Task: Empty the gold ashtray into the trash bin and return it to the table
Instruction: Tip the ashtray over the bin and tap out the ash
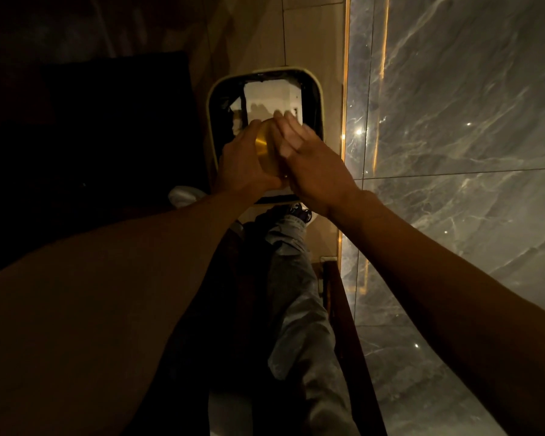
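Ashtray (266, 152) in left-hand (244, 158) grip

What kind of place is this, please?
Probably a smart indoor lounge or hotel room: polished grey marble wall with gold trim, dim warm light, and an open trash bin standing on beige floor tiles.

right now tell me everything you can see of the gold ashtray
The ashtray is shiny gold, metal by its look, with a rounded side. Only a narrow strip shows between the hands. It is held over the open trash bin. The left hand grips its left side; the right hand, fingers flat and blurred, lies against its right. Its contents are hidden.
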Demonstrator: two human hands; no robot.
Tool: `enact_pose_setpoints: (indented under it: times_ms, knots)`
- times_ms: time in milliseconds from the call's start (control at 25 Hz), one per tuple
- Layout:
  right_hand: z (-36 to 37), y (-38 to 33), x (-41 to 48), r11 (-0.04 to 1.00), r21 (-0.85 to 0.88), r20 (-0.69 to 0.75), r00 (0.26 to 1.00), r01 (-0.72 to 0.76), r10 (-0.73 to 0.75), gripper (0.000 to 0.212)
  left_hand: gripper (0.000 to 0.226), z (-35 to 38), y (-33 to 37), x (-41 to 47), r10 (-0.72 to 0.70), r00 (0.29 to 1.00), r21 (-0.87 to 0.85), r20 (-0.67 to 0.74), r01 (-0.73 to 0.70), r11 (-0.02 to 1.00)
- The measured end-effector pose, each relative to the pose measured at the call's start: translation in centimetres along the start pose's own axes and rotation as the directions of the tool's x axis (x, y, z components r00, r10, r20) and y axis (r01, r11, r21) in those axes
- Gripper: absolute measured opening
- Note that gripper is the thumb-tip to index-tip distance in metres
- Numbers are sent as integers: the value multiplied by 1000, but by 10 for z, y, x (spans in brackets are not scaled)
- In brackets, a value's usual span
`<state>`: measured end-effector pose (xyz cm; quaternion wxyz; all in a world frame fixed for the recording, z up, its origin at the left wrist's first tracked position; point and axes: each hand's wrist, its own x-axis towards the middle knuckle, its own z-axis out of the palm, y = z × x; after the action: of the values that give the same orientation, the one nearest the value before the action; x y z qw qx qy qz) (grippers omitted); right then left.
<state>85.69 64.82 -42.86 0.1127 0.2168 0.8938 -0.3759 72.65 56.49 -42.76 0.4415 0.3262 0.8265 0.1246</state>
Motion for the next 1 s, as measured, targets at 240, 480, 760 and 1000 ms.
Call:
enact_pose_setpoints:
  times_ms: [240,480,760,1000]
  knots:
    - [-1,-3,7,1000,-3,-90,996,-9,9,57,107,-4,-3,-1,-17,1000,2,-10,17,1000]
    - [2,-4,-5,1000,8,-131,991,25,-23,56,100,-2,3,0,26,999,23,19,-26,999]
    - [0,-5,-14,999,38,-115,993,-4,8,60,101,2,-1,-10,46,998,-12,30,-46,999]
    - [6,6,-18,999,28,-30,999,17,-16,58,100,3,-8,-8,41,998,44,44,-43,998]
